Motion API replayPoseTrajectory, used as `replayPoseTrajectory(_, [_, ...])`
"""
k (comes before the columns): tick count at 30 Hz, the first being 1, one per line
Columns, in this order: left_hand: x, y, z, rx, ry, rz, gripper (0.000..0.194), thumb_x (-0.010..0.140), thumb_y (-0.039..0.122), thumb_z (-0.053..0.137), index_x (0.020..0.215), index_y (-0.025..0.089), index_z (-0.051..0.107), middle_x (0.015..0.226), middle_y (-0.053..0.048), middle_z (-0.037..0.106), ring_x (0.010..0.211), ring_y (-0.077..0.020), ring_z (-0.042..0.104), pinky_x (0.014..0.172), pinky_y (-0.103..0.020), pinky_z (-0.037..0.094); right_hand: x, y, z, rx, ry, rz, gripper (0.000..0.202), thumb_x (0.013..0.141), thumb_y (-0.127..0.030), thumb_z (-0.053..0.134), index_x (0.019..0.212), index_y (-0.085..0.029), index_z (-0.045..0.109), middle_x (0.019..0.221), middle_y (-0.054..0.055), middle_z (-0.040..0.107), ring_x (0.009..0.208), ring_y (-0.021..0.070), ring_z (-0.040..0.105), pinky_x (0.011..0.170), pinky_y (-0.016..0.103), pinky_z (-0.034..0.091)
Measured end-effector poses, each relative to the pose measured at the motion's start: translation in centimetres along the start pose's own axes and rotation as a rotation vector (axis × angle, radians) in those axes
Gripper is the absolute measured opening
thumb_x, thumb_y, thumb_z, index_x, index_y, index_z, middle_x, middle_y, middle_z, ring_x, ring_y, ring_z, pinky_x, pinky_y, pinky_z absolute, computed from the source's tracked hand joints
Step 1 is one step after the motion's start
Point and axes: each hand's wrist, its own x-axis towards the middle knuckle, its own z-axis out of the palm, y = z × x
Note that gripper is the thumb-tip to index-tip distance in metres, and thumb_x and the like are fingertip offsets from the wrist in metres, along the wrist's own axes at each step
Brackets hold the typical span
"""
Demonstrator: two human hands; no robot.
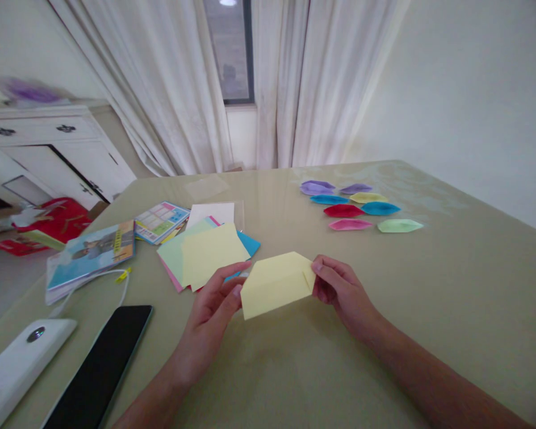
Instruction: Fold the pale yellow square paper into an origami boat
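A pale yellow sheet of folded paper (277,285) is held up above the table, its upper corners folded in at a slant. My left hand (217,304) pinches its left end between thumb and fingers. At the opposite end, my right hand (339,289) grips the edge, thumb on top and the other fingers curled beneath. Just beyond my left hand lies a stack of coloured paper sheets (214,253), with yellow uppermost and green, pink and blue edges showing. Several small folded paper boats (343,210) in purple, blue, red, yellow, pink and green sit farther back on the right.
A black phone (102,363) and a white power bank (29,357) joined by a cable lie at the front left. Behind them are a book (93,253) and a colourful printed card (163,220). Curtains (170,83) hang past the table's far edge (268,171).
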Motion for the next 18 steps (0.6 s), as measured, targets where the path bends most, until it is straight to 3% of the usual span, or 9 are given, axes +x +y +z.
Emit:
replayPoseTrajectory(3, [-0.4,-0.4,-0.1,0.144,-0.016,0.059,0.029,0.102,0.040,0.067,0.129,0.033,0.074,0.114,-0.006,0.077,0.094,-0.0176,0.071,0.080,-0.025,0.057,0.2,0.1,0.1,0.005,0.054,-0.032,0.042,0.090,-0.052,0.075,0.071,-0.020,0.056,0.054,-0.006,0.051,0.046,0.0074,0.040,0.045,0.020,0.026])
replayPoseTrajectory(7, [-0.8,-1.1,0.3,0.324,0.033,0.155,0.018,0.098,0.037,0.073,0.108,0.026,0.083,0.092,-0.004,0.075,0.079,-0.0133,0.065,0.068,-0.019,0.052,0.2,0.0,0.4,-0.040,0.099,-0.062,0.043,0.083,-0.055,0.084,0.093,-0.022,0.058,0.060,-0.010,0.052,0.047,0.0082,0.044,0.044,0.019,0.030])
replayPoseTrajectory(12, [-1.0,-1.7,1.4,0.251,0.044,0.079,0.021,0.094,0.035,0.078,0.112,0.023,0.080,0.094,-0.006,0.077,0.082,-0.0159,0.070,0.070,-0.022,0.056,0.1,0.1,0.8,0.004,0.049,-0.044,0.057,0.079,-0.054,0.089,0.113,-0.024,0.054,0.069,-0.010,0.057,0.051,0.0094,0.052,0.047,0.020,0.039])
replayPoseTrajectory(18, [-0.9,-1.5,1.6,0.211,0.064,0.137,0.025,0.093,0.031,0.080,0.116,0.022,0.076,0.101,-0.007,0.078,0.091,-0.0195,0.074,0.079,-0.026,0.061,-0.4,0.1,1.1,0.050,0.021,-0.033,0.060,0.082,-0.047,0.089,0.124,-0.028,0.051,0.079,-0.006,0.066,0.059,0.0106,0.057,0.055,0.021,0.046])
